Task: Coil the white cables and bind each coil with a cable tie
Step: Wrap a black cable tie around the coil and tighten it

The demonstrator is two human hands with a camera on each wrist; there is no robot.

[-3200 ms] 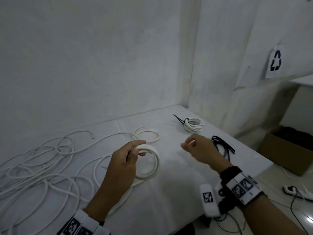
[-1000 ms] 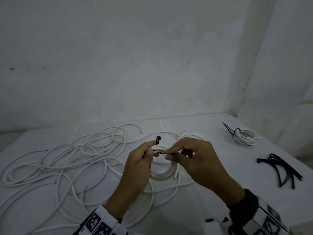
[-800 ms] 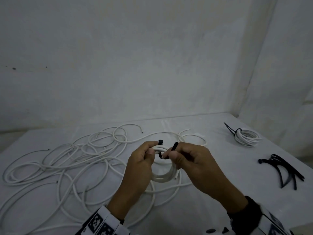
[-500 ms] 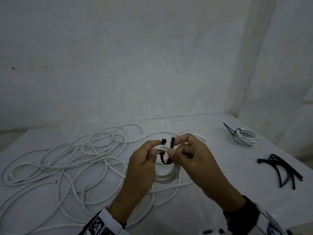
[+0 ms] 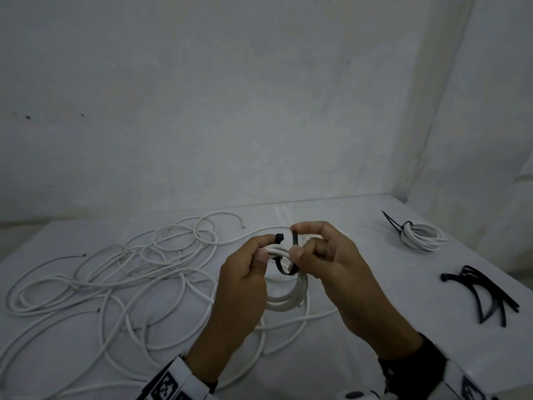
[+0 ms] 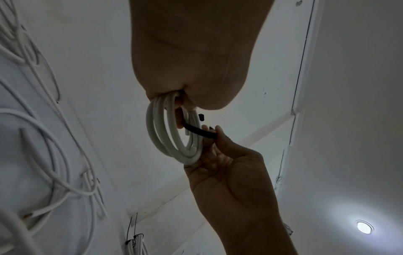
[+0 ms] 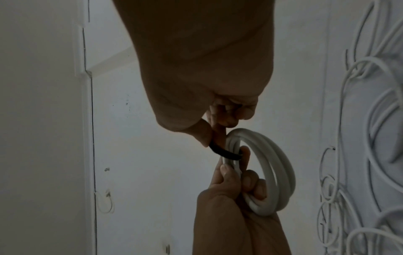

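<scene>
Half a second ago the black plastic cable tie (image 5: 284, 269) hung in a loose U under the small coil of white round cable (image 5: 288, 298) with both ends close together; now its tail end stands a little further from the square head, pinched higher between the thumb and forefinger of the right hand (image 5: 331, 267). A second ago that tail was only just being threaded under the coil. The left hand (image 5: 245, 284) has kept its place, fingers curled round the top of the coil, thumb pressing the strands, with the tie's head poking up beside its forefinger. The coil is held in the air above the middle of the tabletop (image 5: 360, 327), and the tie loops under its top strands, not drawn tight.

The tabletop is white and plain, set into the corner of a room with bare whitish walls (image 5: 259, 111); the left wrist view shows a round ceiling lamp (image 6: 364, 227) lit.

One coil is in hand. One finished coil of white cable bound with a black tie (image 5: 418, 236) lies near the far right corner of the tabletop. A loose heap of spare black cable ties (image 5: 484, 295) lies at the right edge; their number cannot be told. A tangle of uncoiled white cable (image 5: 115, 278) spreads over the left half of the tabletop, and how many separate lengths it holds cannot be told.
</scene>
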